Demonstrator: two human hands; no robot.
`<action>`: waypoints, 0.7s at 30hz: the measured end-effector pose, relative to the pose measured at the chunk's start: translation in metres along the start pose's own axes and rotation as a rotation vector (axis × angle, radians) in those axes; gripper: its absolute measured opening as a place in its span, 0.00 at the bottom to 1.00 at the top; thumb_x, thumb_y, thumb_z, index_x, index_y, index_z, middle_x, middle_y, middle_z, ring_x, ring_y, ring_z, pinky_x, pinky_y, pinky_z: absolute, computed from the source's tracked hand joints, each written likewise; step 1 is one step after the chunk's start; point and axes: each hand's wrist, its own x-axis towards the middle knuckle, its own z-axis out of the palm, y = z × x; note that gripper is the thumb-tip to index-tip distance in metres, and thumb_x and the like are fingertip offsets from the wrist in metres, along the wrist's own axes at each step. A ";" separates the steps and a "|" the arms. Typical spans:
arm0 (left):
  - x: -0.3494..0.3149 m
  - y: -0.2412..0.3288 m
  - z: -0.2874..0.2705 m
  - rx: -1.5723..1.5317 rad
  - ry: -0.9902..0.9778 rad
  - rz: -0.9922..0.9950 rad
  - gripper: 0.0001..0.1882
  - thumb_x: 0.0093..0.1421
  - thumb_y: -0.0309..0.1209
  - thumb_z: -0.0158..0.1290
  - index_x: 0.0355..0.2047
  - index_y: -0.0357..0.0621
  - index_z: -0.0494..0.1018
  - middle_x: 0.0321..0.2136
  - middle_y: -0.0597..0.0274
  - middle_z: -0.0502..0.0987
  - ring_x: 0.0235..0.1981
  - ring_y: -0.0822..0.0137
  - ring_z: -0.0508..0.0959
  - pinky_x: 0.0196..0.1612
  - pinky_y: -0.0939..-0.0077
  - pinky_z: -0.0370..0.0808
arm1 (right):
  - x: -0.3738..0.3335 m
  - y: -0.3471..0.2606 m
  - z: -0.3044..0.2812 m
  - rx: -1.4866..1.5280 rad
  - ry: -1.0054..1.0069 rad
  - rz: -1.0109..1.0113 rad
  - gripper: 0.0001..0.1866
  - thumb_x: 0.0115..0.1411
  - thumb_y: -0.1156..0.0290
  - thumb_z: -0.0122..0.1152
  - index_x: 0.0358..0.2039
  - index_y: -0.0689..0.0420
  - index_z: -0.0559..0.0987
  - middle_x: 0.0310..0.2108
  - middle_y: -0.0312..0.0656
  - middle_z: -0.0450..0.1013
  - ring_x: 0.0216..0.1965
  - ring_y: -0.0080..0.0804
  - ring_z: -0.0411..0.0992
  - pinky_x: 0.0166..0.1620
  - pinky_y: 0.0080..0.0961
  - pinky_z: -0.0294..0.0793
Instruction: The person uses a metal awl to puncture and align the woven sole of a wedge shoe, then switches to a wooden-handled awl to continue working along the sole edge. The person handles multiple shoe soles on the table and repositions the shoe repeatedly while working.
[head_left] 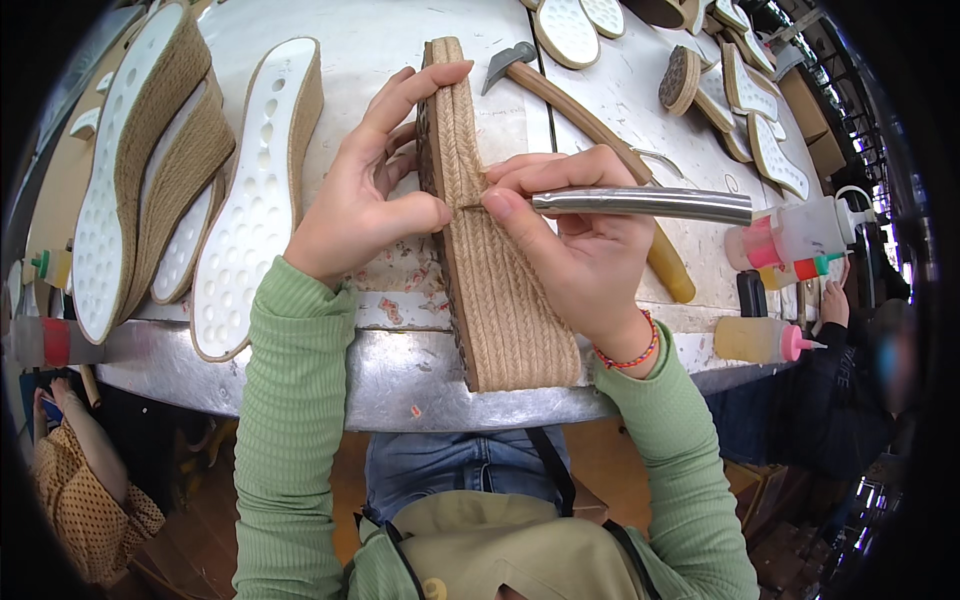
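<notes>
A rope-wrapped espadrille wedge sole (520, 330) stands on its side at the table's front edge, its thick end toward me. My left hand (375, 175) grips its thinner far part, forefinger over the top and thumb against the near face. In my right hand (585, 220) is an awl-like tool with a thick silver metal handle (650, 203). Its thin dark tip touches the braided rope close to my left thumb. Exactly where the point enters or rests, I cannot tell.
A hammer (600, 130) lies right of the sole. White dimpled wedge soles (255, 200) stand at left, with several more soles (775, 155) at far right. Glue bottles (755, 340) line the right edge. Other people (835, 300) sit at both sides.
</notes>
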 end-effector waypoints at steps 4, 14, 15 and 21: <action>0.000 -0.003 0.000 0.000 0.006 0.006 0.47 0.38 0.23 0.57 0.64 0.46 0.59 0.60 0.64 0.59 0.60 0.64 0.63 0.63 0.66 0.61 | -0.001 0.000 -0.001 -0.029 -0.007 -0.012 0.10 0.55 0.85 0.64 0.35 0.66 0.71 0.35 0.51 0.76 0.41 0.31 0.76 0.43 0.21 0.78; 0.000 0.000 0.002 0.002 0.020 -0.001 0.44 0.40 0.22 0.56 0.63 0.46 0.61 0.58 0.64 0.60 0.60 0.64 0.63 0.63 0.66 0.62 | -0.002 -0.005 0.002 0.098 0.091 0.114 0.08 0.57 0.82 0.63 0.34 0.65 0.72 0.35 0.43 0.76 0.37 0.22 0.76 0.40 0.16 0.78; 0.000 0.000 0.002 -0.001 0.024 -0.012 0.44 0.40 0.22 0.56 0.63 0.46 0.61 0.58 0.63 0.60 0.60 0.64 0.63 0.62 0.66 0.62 | -0.002 -0.005 0.003 0.117 0.097 0.103 0.08 0.57 0.82 0.63 0.34 0.65 0.72 0.35 0.43 0.76 0.37 0.22 0.76 0.40 0.16 0.78; 0.001 -0.003 0.002 0.015 0.038 -0.002 0.43 0.42 0.24 0.55 0.63 0.47 0.61 0.61 0.61 0.59 0.60 0.63 0.64 0.62 0.65 0.63 | -0.001 -0.006 0.000 -0.154 -0.034 -0.049 0.10 0.56 0.87 0.61 0.36 0.65 0.70 0.34 0.49 0.76 0.40 0.35 0.77 0.45 0.25 0.78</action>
